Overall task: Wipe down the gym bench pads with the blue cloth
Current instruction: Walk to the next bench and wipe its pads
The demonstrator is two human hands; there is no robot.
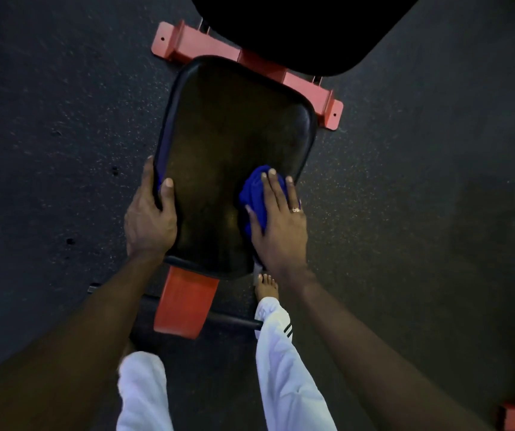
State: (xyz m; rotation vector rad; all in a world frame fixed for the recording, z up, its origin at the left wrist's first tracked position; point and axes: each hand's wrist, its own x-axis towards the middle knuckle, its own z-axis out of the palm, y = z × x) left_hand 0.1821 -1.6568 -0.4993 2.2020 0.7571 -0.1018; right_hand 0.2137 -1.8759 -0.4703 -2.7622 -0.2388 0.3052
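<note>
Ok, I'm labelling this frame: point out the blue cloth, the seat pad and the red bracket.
blue cloth point(251, 195): head view, bunched upper folds.
seat pad point(225, 135): head view, bare centre.
red bracket point(189, 42): head view, left end.

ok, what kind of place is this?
Most likely a gym: a black padded bench seat on an orange frame, standing on dark speckled rubber flooring.

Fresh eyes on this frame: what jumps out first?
The blue cloth stands out, bunched under the right hand, which presses it onto the near right of the black seat pad. The left hand grips the pad's left edge, thumb on top. Behind, a red frame runs under a second black pad at the top.
</note>
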